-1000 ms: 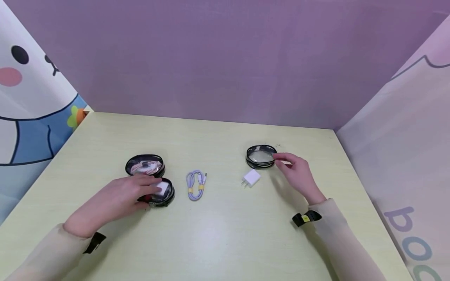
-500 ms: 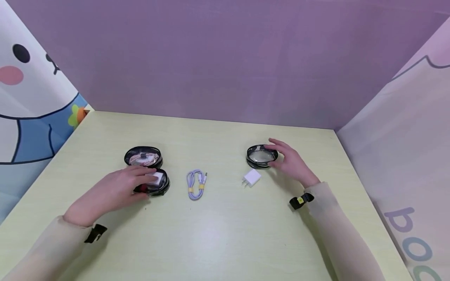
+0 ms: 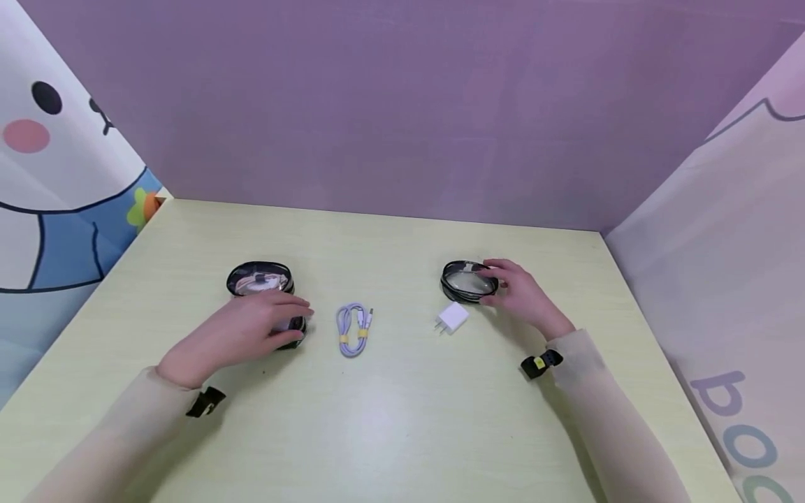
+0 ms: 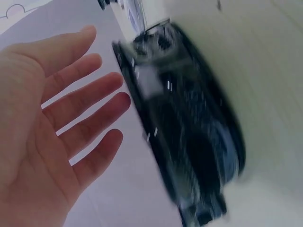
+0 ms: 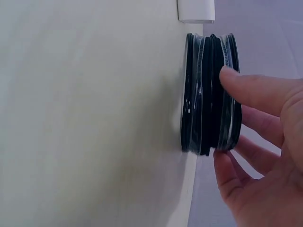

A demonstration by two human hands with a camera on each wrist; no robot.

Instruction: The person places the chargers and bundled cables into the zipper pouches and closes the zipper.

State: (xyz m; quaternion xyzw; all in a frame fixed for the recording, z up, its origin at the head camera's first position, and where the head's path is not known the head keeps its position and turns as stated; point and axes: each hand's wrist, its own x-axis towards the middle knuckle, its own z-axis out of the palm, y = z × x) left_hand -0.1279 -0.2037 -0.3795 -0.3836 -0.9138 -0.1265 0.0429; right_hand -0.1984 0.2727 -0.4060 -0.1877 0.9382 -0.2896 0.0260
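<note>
In the head view my left hand (image 3: pixel 242 332) hovers over a small clear oval zip pouch with black trim (image 3: pixel 298 325) and mostly covers it. The left wrist view shows its fingers loosely extended beside the blurred pouch, with a gap between. Just behind lies a second black-trimmed pouch (image 3: pixel 254 281), holding a pale pinkish coiled cable. Over on the right, my right hand (image 3: pixel 520 297) grips a third such pouch (image 3: pixel 464 283) by its near end. Thumb and fingers sit around its zipped side in the right wrist view.
Between the hands lies a lilac cable (image 3: pixel 363 334), coiled and tied with yellow bands. A white plug charger (image 3: pixel 452 316) sits right in front of the right pouch. A purple panel (image 3: pixel 390 126) stands behind the table, with printed cloth at both sides.
Both left pouches have shifted toward the back of the table. My left hand has come off the front pouch and moved right. My right hand has closed around the right pouch's end.
</note>
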